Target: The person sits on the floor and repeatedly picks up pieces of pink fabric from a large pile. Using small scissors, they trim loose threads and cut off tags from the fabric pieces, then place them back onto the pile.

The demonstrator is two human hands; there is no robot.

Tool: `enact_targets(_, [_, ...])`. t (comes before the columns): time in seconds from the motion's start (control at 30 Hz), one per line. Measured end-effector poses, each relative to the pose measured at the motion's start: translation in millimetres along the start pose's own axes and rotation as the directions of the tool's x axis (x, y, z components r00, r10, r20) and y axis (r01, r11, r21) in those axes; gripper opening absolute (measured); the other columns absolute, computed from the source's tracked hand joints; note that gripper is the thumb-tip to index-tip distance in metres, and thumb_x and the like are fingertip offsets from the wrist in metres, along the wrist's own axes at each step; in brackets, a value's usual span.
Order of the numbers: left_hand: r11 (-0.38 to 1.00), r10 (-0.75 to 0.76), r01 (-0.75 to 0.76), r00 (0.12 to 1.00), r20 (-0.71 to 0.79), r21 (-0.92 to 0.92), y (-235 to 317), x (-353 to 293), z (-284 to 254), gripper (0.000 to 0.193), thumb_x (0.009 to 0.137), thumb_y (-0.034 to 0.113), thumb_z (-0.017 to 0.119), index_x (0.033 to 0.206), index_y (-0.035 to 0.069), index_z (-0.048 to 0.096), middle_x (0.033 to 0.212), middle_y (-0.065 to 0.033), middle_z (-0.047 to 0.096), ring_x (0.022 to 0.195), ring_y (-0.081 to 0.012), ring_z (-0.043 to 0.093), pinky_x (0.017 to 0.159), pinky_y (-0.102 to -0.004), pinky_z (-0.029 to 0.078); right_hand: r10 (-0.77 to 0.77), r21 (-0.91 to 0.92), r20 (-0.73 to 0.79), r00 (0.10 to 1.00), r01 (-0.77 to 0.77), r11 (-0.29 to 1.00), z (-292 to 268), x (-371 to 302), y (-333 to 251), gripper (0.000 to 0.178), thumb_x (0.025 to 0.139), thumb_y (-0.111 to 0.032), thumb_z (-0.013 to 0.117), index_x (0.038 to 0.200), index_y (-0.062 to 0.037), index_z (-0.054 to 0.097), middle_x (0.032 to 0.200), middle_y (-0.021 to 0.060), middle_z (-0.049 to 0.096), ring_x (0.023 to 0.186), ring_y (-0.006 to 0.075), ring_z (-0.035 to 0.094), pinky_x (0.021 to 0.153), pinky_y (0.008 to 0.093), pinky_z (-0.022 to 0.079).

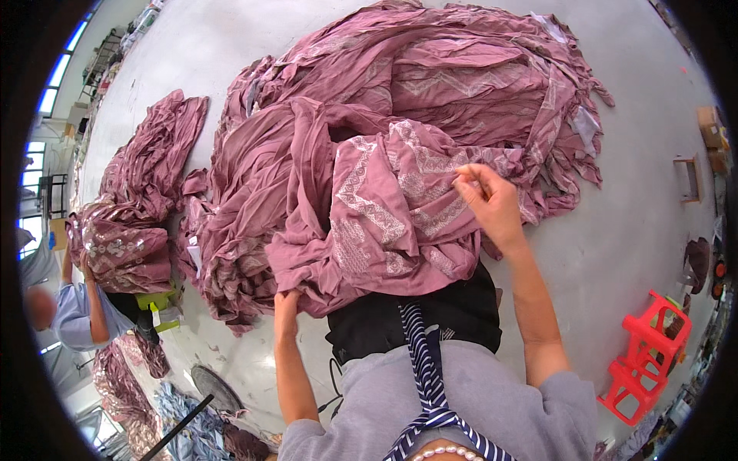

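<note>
A mauve cloth (369, 207) with white patterned bands is spread over my lap and runs up onto a large heap of the same fabric (461, 69). At its lower left edge, my left hand (287, 302) grips a fold, with most of the fingers hidden beneath the cloth. Above the cloth's right side is my right hand (492, 203), its thumb and index finger pinched together. Whatever lies between those fingertips is too small to make out.
To the left, another person (77, 311) in a light blue top handles a second mauve pile (127, 246). Red plastic stools (646, 357) lie at the right. A dark round fan-like object (215, 388) and a blue cloth heap (188, 422) are at the lower left.
</note>
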State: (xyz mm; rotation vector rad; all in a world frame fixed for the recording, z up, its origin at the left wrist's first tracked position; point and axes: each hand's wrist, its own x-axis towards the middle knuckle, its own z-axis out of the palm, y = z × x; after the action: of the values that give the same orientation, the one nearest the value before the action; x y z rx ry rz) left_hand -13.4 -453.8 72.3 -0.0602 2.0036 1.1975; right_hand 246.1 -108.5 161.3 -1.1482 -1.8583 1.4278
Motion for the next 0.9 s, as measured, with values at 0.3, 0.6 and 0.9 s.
enact_targets(0.3, [0.815,0.537,-0.549,0.836,0.114,0.185,146,-33,64,0.016,0.087,0.010,0.065,0.097,-0.002,0.065,0.078,-0.0021,0.065,0.067,-0.0051,0.056,0.061,-0.0189,0.045,-0.323,-0.316,0.208,0.923,0.376,0.871,93,-18,-2,0.049,0.073,-0.006,0.068,0.120,-0.0100,0.052,0.092,0.0133,0.062,0.070,0.0293,0.064,0.063,0.0367,0.051])
enact_targets(0.6, [0.514,0.552,-0.771,0.632,0.544,0.376,194,-56,140,0.067,0.073,0.031,0.075,0.129,0.005,0.049,0.098,-0.0101,0.056,0.075,-0.0194,0.057,0.071,-0.0315,0.047,-0.609,0.250,0.517,0.602,0.574,0.780,94,-88,-43,0.027,0.071,-0.009,0.065,0.096,-0.0098,0.056,0.079,0.0091,0.053,0.070,0.0278,0.062,0.057,0.0391,0.050])
enact_targets(0.9, [0.635,0.403,-0.518,0.855,0.326,0.573,182,-30,122,0.068,0.063,0.014,0.064,0.129,0.005,0.050,0.110,-0.0217,0.063,0.104,-0.0328,0.061,0.091,-0.0360,0.046,-0.570,0.547,0.767,0.294,0.163,0.821,124,-129,-49,0.022,0.070,-0.005,0.061,0.091,-0.0046,0.054,0.078,0.0114,0.058,0.069,0.0306,0.060,0.058,0.0389,0.047])
